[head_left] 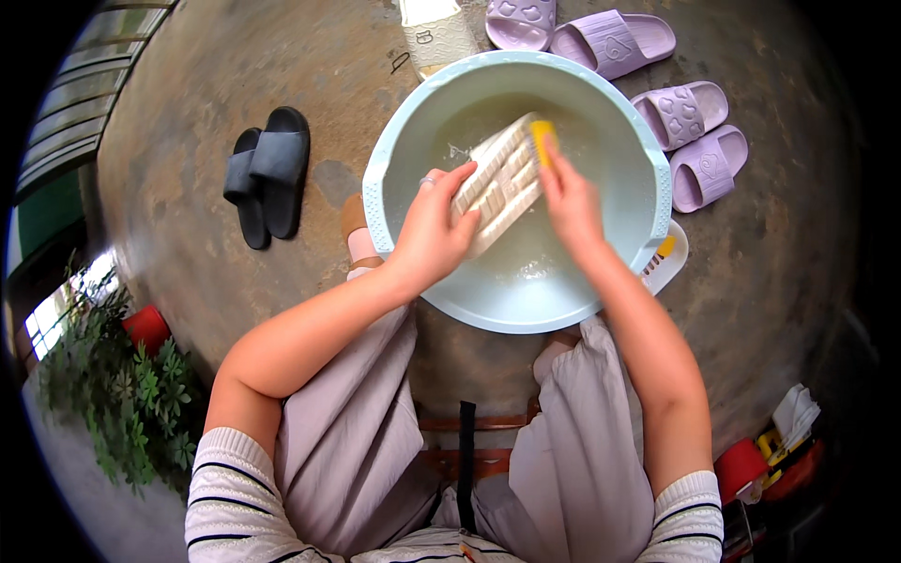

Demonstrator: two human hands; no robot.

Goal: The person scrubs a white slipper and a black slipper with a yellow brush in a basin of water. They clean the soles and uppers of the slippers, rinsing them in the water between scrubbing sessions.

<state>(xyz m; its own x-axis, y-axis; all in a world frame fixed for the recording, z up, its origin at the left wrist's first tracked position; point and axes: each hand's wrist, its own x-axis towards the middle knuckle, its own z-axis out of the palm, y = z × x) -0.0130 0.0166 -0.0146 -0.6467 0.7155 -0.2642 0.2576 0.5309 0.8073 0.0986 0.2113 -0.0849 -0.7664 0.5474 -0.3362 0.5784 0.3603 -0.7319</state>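
Observation:
A pale blue plastic basin (389, 192) with murky water in it stands between my feet. Over the water my left hand (436, 230) grips a cream slipper (502, 188) along its near left edge, thumb on the ridged sole, which faces up and slants to the upper right. My right hand (571, 195), a little smeared by motion, is closed round a yellow brush (542, 141). The brush presses at the slipper's upper right edge; its bristles are mostly hidden.
Behind the basin lie another cream slipper (438, 39) and several lilac slides (615, 42), curving round to the right. A white slipper (668, 258) touches the basin's right side. Black slides (279, 174) lie left on the concrete floor (188, 216), beyond potted plants (141, 394).

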